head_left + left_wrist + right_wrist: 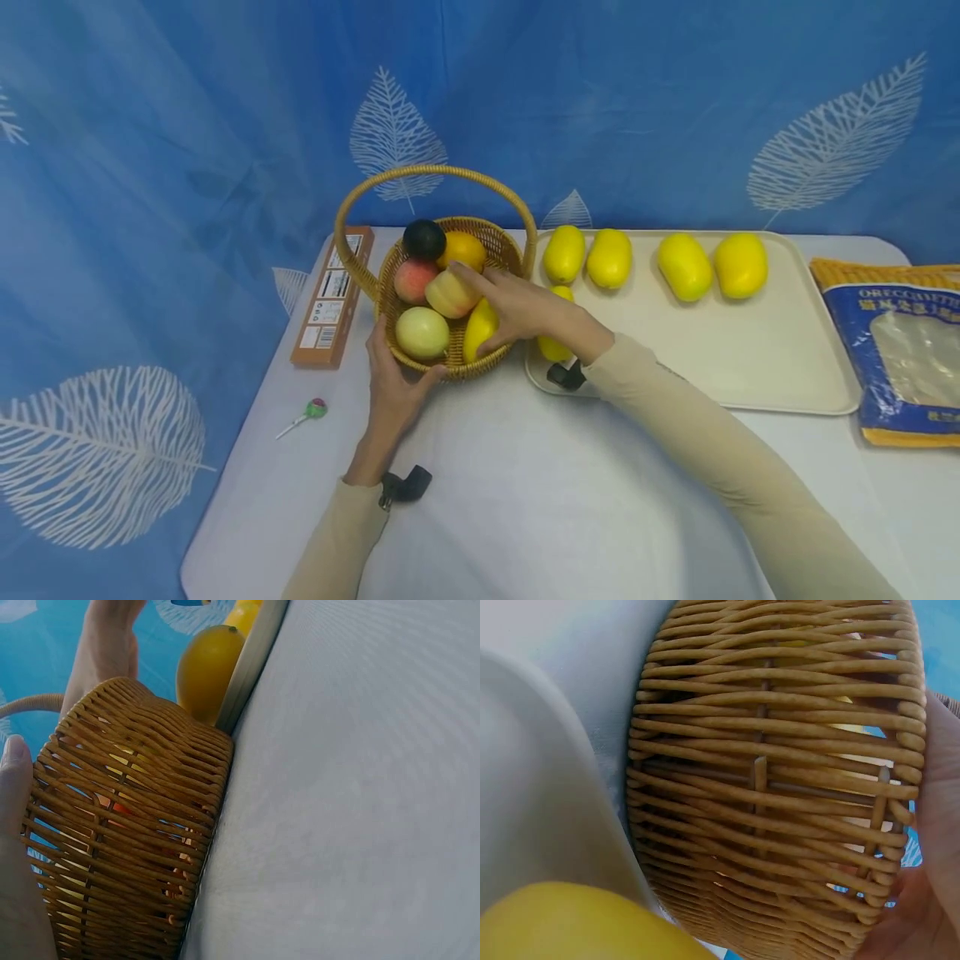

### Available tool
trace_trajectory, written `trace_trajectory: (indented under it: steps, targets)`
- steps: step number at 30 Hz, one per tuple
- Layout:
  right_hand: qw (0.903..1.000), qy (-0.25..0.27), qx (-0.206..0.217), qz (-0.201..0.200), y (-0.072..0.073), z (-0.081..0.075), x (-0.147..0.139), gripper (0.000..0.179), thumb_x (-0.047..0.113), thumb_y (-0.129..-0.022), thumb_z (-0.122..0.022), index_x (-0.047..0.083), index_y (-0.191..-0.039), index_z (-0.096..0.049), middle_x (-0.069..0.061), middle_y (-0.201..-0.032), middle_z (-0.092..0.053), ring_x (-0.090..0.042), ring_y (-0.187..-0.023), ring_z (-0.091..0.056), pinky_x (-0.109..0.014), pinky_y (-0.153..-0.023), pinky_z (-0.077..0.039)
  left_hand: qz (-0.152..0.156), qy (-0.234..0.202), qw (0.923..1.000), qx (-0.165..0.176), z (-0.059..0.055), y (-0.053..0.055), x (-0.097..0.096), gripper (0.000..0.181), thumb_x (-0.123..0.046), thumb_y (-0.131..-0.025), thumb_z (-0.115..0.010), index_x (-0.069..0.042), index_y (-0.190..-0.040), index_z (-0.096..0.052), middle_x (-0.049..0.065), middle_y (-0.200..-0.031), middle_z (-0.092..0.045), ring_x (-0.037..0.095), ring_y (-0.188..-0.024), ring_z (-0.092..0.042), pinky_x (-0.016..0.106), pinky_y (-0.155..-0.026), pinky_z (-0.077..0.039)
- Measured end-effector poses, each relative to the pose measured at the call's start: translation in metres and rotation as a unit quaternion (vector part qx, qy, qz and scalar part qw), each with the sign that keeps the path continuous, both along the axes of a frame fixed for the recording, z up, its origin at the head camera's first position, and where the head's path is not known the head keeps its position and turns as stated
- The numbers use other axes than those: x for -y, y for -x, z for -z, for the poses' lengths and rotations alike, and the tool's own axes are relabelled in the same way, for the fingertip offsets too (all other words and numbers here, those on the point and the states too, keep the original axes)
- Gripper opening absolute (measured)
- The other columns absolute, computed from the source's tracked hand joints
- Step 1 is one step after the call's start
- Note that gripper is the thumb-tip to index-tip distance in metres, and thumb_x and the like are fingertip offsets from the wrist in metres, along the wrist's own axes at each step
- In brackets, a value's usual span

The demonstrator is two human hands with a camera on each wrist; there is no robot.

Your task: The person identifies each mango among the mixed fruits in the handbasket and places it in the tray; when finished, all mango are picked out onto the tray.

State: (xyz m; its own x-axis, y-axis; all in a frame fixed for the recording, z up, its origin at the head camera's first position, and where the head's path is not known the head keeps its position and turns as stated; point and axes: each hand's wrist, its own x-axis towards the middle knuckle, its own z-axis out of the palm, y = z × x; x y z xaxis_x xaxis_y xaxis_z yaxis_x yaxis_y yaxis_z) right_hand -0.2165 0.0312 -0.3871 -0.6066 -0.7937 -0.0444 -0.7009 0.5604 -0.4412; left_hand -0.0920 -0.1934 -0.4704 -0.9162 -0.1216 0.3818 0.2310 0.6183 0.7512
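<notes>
A wicker basket [453,372] with a tall hoop handle stands on the table. In it lie a dark green fruit [424,241], an orange fruit [462,250], a pink peach [414,281], a pale yellow-pink fruit [450,293], a pale green fruit [422,333] and a yellow fruit [477,332]. My left hand [395,392] holds the basket at its front left, thumb and fingers spread round the wall. Over the basket's right side, my right hand [517,307] reaches in, its forefinger across the pale yellow-pink fruit and its thumb beside the yellow one. My other right fingertips are hidden.
Right of the basket is a cream tray [780,350] with several yellow fruits [610,258]. Beyond it lies a blue and yellow pasta bag [911,350]. A brown box [332,300] and a lollipop [315,408] lie to the left. Behind hangs a blue leaf-print cloth [637,100].
</notes>
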Motion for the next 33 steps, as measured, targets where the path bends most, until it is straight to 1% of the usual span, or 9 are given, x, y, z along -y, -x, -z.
trace_trajectory:
  steps: [4, 8, 14, 16, 17, 21, 26, 31, 33]
  targets:
    - [0.9997, 0.002, 0.022, 0.007, 0.002, 0.001, -0.002, 0.127, 0.053, -0.067, -0.086, 0.023, -0.159, -0.004, -0.018, -0.145, -0.044, -0.034, -0.13, -0.045, -0.046, -0.111, -0.039, 0.002, 0.001, 1.0, -0.004, 0.001, 0.001, 0.0, 0.119, -0.077, -0.075, -0.061, -0.004, -0.155, -0.011, 0.021, -0.156, -0.021, 0.034, -0.144, -0.025, 0.059, -0.115, -0.025]
    - [0.9988, 0.007, 0.046, 0.012, 0.004, 0.001, -0.006, 0.119, 0.053, -0.069, -0.085, 0.024, -0.158, -0.012, -0.012, -0.148, -0.045, -0.032, -0.13, -0.045, -0.046, -0.11, -0.04, 0.001, 0.001, 1.0, -0.008, 0.001, 0.002, 0.0, 0.119, -0.077, -0.075, -0.061, -0.004, -0.155, -0.012, 0.02, -0.156, -0.022, 0.033, -0.144, -0.026, 0.058, -0.115, -0.025]
    - [0.9973, 0.028, 0.065, -0.02, 0.004, 0.002, -0.006, 0.11, 0.046, -0.072, -0.085, 0.021, -0.157, -0.021, -0.007, -0.126, -0.06, -0.023, -0.103, -0.058, -0.039, -0.094, -0.049, -0.003, 0.0, 1.0, 0.005, 0.001, 0.001, 0.0, 0.12, -0.078, -0.074, -0.061, -0.006, -0.156, -0.011, 0.02, -0.156, -0.022, 0.032, -0.144, -0.026, 0.057, -0.116, -0.025]
    - [0.9965, 0.037, 0.065, -0.037, 0.004, 0.002, -0.005, 0.107, 0.042, -0.073, -0.085, 0.021, -0.157, -0.022, -0.006, -0.125, -0.061, -0.021, -0.098, -0.06, -0.039, -0.094, -0.049, -0.005, -0.002, 0.9999, 0.013, 0.001, 0.0, 0.0, 0.12, -0.078, -0.074, -0.061, -0.007, -0.156, -0.01, 0.019, -0.156, -0.022, 0.032, -0.145, -0.025, 0.057, -0.116, -0.024]
    - [0.9965, 0.036, 0.062, -0.043, 0.004, 0.002, -0.005, 0.106, 0.042, -0.074, -0.085, 0.021, -0.157, -0.023, -0.006, -0.127, -0.06, -0.021, -0.1, -0.06, -0.039, -0.096, -0.048, -0.006, -0.003, 0.9998, 0.017, 0.0, 0.0, 0.0, 0.12, -0.078, -0.074, -0.061, -0.007, -0.156, -0.01, 0.019, -0.156, -0.022, 0.032, -0.145, -0.025, 0.057, -0.116, -0.024]
    - [0.9969, 0.032, 0.051, -0.052, 0.004, 0.002, -0.005, 0.097, 0.042, -0.076, -0.083, 0.021, -0.155, -0.03, -0.006, -0.138, -0.058, -0.025, -0.116, -0.058, -0.043, -0.107, -0.042, -0.007, -0.006, 0.9996, 0.025, -0.001, -0.001, 0.001, 0.121, -0.079, -0.074, -0.06, -0.007, -0.156, -0.008, 0.019, -0.157, -0.02, 0.031, -0.145, -0.024, 0.056, -0.117, -0.023]
    - [0.9974, 0.039, 0.044, -0.042, 0.004, 0.001, -0.008, 0.091, 0.047, -0.076, -0.082, 0.022, -0.151, -0.038, -0.002, -0.14, -0.057, -0.027, -0.128, -0.05, -0.046, -0.11, -0.038, -0.005, -0.004, 0.9997, 0.023, -0.001, 0.0, 0.001, 0.12, -0.078, -0.075, -0.059, -0.007, -0.156, -0.009, 0.018, -0.157, -0.02, 0.031, -0.146, -0.024, 0.055, -0.118, -0.023]
    - [0.996, 0.077, 0.03, -0.034, 0.0, -0.011, -0.014, 0.089, 0.048, -0.075, -0.082, 0.02, -0.149, -0.042, -0.002, -0.127, -0.063, -0.025, -0.12, -0.052, -0.044, -0.104, -0.042, -0.002, -0.004, 0.9998, 0.018, -0.003, 0.0, 0.001, 0.119, -0.078, -0.076, -0.06, -0.006, -0.156, -0.009, 0.019, -0.157, -0.02, 0.032, -0.146, -0.024, 0.056, -0.118, -0.023]
    - [0.9946, 0.096, 0.021, -0.035, -0.003, -0.016, -0.017, 0.088, 0.046, -0.075, -0.083, 0.018, -0.148, -0.042, -0.003, -0.126, -0.063, -0.024, -0.119, -0.052, -0.044, -0.104, -0.042, 0.0, -0.004, 0.9999, 0.014, -0.003, 0.0, 0.001, 0.118, -0.076, -0.076, -0.061, -0.005, -0.156, -0.01, 0.019, -0.157, -0.02, 0.032, -0.145, -0.024, 0.056, -0.117, -0.023]
